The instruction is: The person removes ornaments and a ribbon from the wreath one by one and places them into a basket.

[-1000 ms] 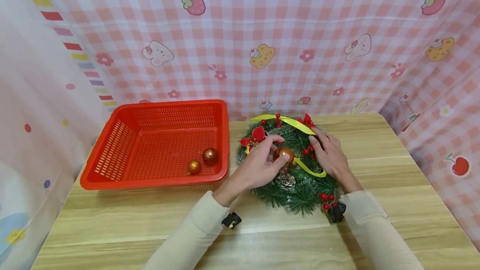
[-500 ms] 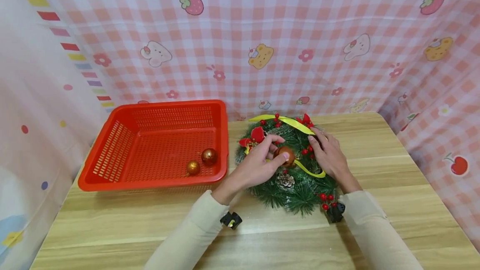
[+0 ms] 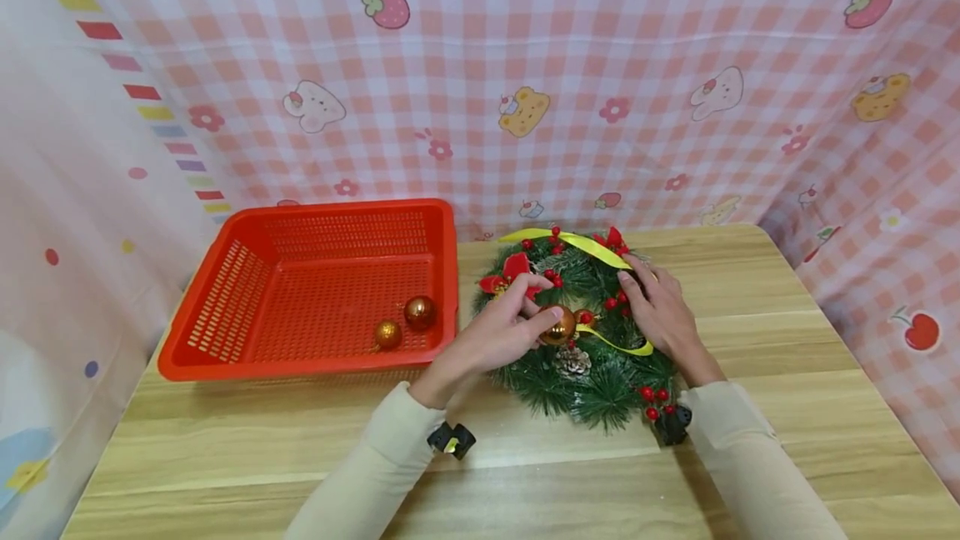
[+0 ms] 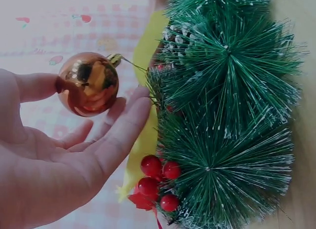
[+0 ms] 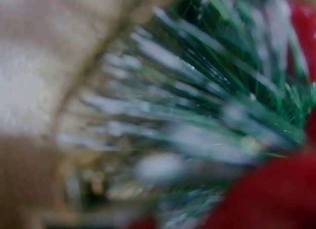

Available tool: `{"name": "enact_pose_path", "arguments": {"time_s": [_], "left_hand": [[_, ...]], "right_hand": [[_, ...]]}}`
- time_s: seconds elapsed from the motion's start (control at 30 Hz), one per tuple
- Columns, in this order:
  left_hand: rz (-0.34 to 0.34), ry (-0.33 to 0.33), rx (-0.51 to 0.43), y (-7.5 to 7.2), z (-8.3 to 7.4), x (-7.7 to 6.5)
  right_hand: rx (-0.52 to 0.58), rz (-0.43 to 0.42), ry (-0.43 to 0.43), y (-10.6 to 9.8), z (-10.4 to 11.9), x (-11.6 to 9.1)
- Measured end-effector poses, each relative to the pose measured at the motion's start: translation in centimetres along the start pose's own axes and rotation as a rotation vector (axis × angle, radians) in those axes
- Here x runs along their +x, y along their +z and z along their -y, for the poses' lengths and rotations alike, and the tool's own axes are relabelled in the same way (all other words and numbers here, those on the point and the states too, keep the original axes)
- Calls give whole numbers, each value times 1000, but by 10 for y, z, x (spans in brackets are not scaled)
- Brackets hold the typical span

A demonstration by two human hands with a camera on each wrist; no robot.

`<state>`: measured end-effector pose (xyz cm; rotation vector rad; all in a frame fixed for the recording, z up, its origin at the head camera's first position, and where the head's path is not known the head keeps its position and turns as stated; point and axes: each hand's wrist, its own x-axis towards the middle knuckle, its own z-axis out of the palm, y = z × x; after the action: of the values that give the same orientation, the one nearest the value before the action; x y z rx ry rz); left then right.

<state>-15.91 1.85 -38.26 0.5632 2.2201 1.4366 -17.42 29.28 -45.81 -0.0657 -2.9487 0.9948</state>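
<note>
A shiny copper Christmas ball [image 3: 557,327] is pinched by my left hand [image 3: 498,336], its thumb on the near side and other fingers behind it. In the left wrist view, a thin string runs from the gold cap of the ball [image 4: 89,84] to the green wreath [image 4: 227,115]. The wreath [image 3: 600,394] lies on the table with red berries, red flowers and a pinecone [image 3: 573,360]. My right hand [image 3: 660,315] grips its right side, over a yellow ribbon [image 3: 588,247]. Another copper ball [image 3: 586,321] sits just behind the held one. The right wrist view is blurred needles [image 5: 197,91].
A red plastic basket [image 3: 315,369] stands left of the wreath. Inside lie a glossy copper ball [image 3: 420,312] and a smaller glittery gold ball [image 3: 387,334]. A pink checked curtain [image 3: 465,148] hangs behind the wooden table [image 3: 585,490].
My left hand has drawn back slightly left, tilting the copper ball left and toward me. The second ball behind it now shows. My right hand has stayed in place.
</note>
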Motion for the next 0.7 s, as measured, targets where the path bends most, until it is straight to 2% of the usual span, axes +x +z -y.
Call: {"name": "enact_pose_path", "arguments": {"time_s": [0.13,0.23,0.43,0.7], "left_hand": [[-11,-31,36,1,-2,-1],[-34,-26,44,3,-3,-1],[-41,17,-64,8,-5,6],[4,7,-236,8,-6,10]], "right_hand": [[2,2,0,-1,0,-1],[1,4,2,0,0,-1],[-2,-10,4,-1,-1,0],[-1,-16,-5,0,-2,0]]}}
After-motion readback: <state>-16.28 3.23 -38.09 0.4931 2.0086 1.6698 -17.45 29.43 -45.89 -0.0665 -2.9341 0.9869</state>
